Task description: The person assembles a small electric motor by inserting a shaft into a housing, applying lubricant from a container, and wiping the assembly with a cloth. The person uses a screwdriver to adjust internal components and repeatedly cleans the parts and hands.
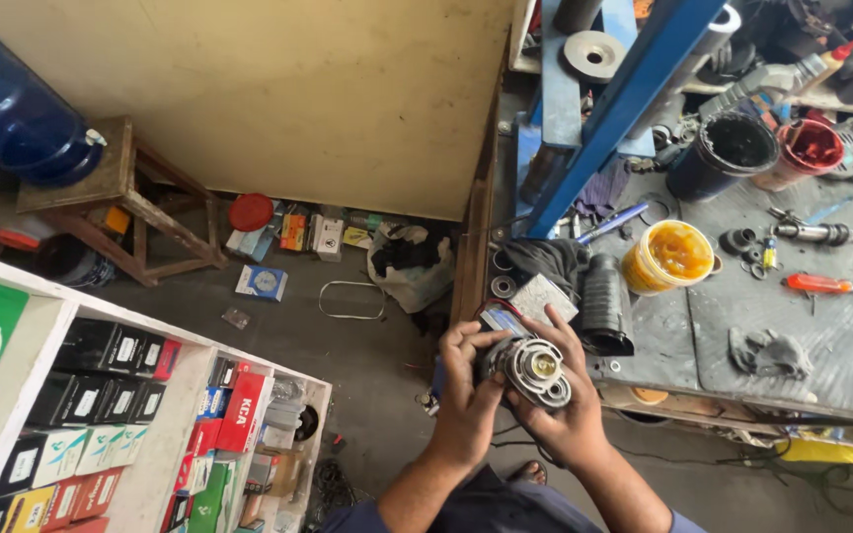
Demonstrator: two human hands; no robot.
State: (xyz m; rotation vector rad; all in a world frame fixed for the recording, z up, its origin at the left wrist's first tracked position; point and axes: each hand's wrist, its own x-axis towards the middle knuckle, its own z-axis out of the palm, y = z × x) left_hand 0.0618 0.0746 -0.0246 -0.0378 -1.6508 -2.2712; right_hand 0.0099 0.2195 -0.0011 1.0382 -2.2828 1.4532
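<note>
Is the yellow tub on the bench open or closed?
Open. The yellow tub has no lid on it, and you can see orange-yellow grease inside from above.

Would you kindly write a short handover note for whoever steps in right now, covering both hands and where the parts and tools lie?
Left hand: gripping the round metal part from its left side.
Right hand: cradling the same part from below and right, fingers over its top.
The part is held in the air just off the workbench edge, its ringed face up.
On the bench: open yellow grease tub, black rubber boot, red-handled screwdriver, grey rag.
Done: part is off the bench and in hand.
Left: cannot tell from this view.
</note>
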